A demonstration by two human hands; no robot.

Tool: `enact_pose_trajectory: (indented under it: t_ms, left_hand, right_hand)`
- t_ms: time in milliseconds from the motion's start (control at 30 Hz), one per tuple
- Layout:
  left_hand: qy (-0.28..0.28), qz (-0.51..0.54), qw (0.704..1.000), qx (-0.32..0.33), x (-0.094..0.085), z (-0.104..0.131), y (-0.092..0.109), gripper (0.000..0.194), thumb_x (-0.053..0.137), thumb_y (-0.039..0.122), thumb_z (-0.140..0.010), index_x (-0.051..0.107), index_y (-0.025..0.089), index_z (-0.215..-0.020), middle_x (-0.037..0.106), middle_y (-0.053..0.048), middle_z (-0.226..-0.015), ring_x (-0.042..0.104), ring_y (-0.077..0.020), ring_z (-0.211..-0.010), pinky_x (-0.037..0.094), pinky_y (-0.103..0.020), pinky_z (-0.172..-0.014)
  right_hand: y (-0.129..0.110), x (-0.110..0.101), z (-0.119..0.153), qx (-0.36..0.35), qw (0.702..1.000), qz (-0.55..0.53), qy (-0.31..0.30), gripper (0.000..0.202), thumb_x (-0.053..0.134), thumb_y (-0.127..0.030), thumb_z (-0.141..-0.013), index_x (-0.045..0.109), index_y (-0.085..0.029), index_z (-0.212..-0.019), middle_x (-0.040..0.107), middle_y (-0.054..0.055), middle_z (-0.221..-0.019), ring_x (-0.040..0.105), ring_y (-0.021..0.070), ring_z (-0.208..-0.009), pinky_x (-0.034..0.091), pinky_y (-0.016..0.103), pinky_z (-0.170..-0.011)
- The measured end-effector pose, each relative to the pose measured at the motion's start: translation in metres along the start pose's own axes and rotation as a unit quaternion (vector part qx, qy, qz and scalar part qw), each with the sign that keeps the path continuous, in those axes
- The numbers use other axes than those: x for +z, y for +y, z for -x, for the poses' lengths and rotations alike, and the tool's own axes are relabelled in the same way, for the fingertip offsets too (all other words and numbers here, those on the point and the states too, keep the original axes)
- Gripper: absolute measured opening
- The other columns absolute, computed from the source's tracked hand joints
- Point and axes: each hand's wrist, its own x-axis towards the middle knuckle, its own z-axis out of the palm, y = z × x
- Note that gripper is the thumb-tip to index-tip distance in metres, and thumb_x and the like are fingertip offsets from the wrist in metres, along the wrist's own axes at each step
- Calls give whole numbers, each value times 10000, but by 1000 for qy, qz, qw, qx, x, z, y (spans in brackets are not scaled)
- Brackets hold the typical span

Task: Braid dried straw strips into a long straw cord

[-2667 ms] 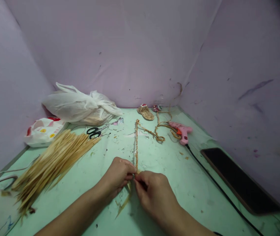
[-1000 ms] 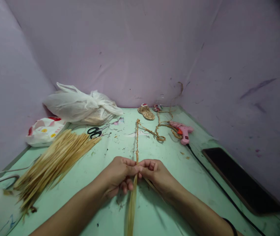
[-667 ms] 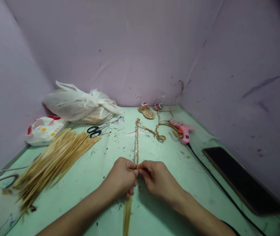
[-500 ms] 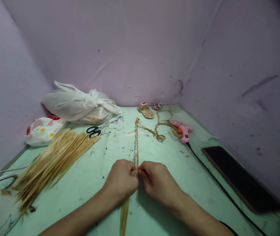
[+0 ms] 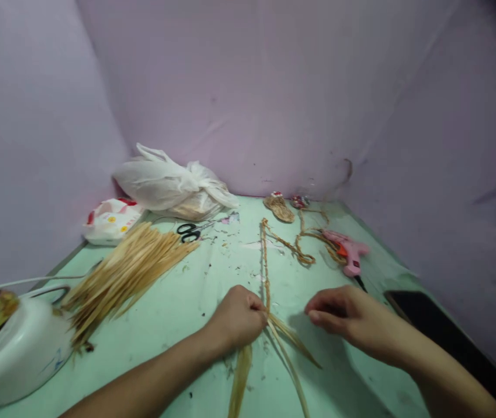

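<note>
My left hand (image 5: 241, 316) is closed on the near end of a braided straw cord (image 5: 265, 261), low over the table. From its fingers loose straw strands (image 5: 289, 354) fan out toward me and to the right; a wider strip (image 5: 239, 383) hangs below the hand. My right hand (image 5: 347, 316) hovers to the right, apart from the cord, its fingers curved with a gap between thumb and fingers and nothing visible in them. The cord runs away from me, folds back and winds right in loops toward a pink glue gun (image 5: 350, 252).
On the left lie a bundle of dry straw strips (image 5: 130, 273), black-handled scissors (image 5: 189, 231), a wipes pack (image 5: 111, 220), a white plastic bag (image 5: 173, 186) and a white pot (image 5: 21, 354). A small woven sandal (image 5: 279, 207) sits at the back; a phone (image 5: 439, 331) lies right.
My right hand has let go of the cord's end and moved right, opening. Loose strands now show beside my left hand, which keeps its grip. The view has turned left.
</note>
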Motion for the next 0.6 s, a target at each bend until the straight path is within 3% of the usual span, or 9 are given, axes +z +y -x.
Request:
enact_pose_trajectory:
  t_ms: [133,300,367,467,600]
  left_hand:
    - [20,-12,1000,-17,1,0,-3,169,436,163,-508,600,120,-515,368,26,-413,371,-90,-444,245,-191,-411]
    - [15,21,1000,-9,7,-4,-10,227,487,157,-491,663,111,-626,521,-2,-502,444,-116,-496,319,-206,-456]
    - [10,32,999,10,9,-8,-14,226,514,172,-510,670,110,-661,566,-15,-554,462,-126,-520,344,-220,-482]
    - [6,29,999,20,8,-14,-19,214,544,188,-525,669,124,-687,585,-28,-565,494,-151,-537,364,-243,-492]
    - [14,27,999,17,11,-26,-27,170,563,204,-539,666,194,-673,600,-51,-564,535,-192,-548,361,-281,-467]
  right_hand:
    - [-7,-7,-17,-9,999,6,43,250,555,-406,-667,651,-175,-648,560,38,-559,437,125,-499,330,234,-458]
    - [-68,0,-57,-68,996,27,46,200,584,-367,-650,645,-177,-641,564,31,-540,461,120,-481,340,232,-443]
    - [-99,11,-78,-79,997,-12,16,151,598,-311,-634,640,-166,-636,597,38,-581,494,114,-481,357,224,-441]
    - [-138,38,-114,-42,997,-57,-29,100,621,-249,-608,626,-152,-633,617,42,-599,492,92,-435,324,196,-375]
    - [-166,83,-157,17,990,-129,-48,63,624,-179,-593,578,-143,-571,584,18,-520,431,51,-357,283,162,-323]
